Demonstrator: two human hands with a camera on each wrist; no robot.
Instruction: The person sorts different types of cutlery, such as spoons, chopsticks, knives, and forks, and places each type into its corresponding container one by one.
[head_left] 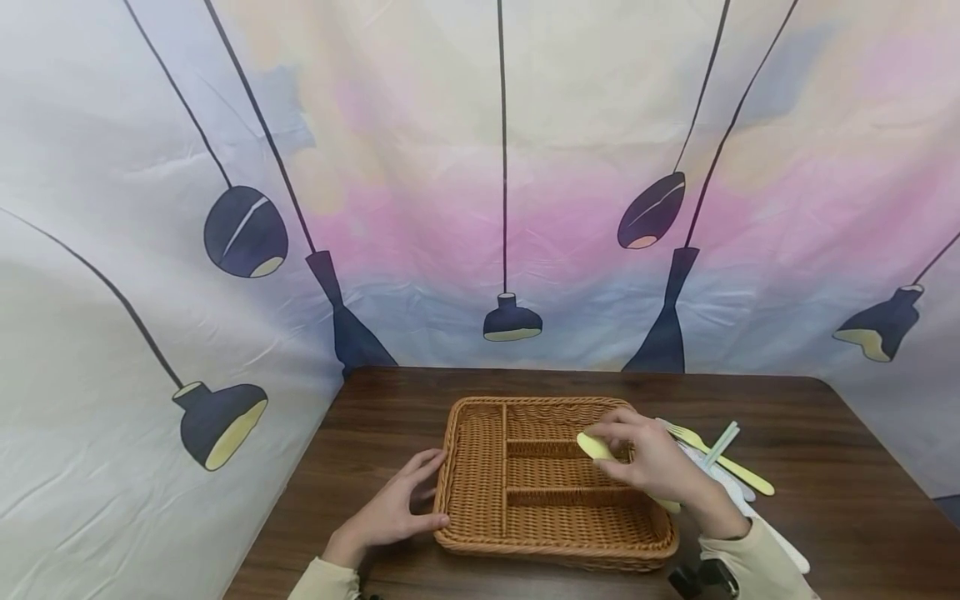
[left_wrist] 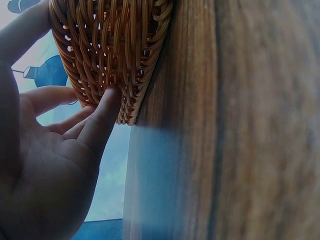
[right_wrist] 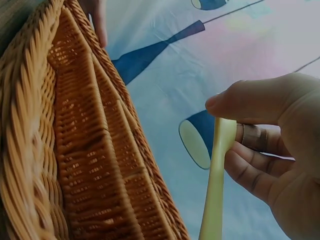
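A brown wicker basket (head_left: 480, 546) with several compartments sits on the table. Against its left side rests my left hand (head_left: 393, 508), thumb and fingers spread; in the left wrist view the thumb of the left hand (left_wrist: 65, 145) touches the woven wall (left_wrist: 107, 55). Over the right compartments, my right hand (head_left: 660, 458) pinches a pale yellow spoon (head_left: 595, 447) near its rounded end. The right wrist view has the spoon's handle (right_wrist: 214, 195) pointing down from the thumb and fingers of the right hand (right_wrist: 280, 130), beside the basket (right_wrist: 30, 125).
Right of the basket lies a loose group of cutlery: a yellow fork (head_left: 753, 478), a pale green piece (head_left: 722, 443) and a white handle (head_left: 787, 550), partly hidden by my right arm. Behind the dark wooden table (head_left: 420, 382) hangs a printed cloth (head_left: 435, 325).
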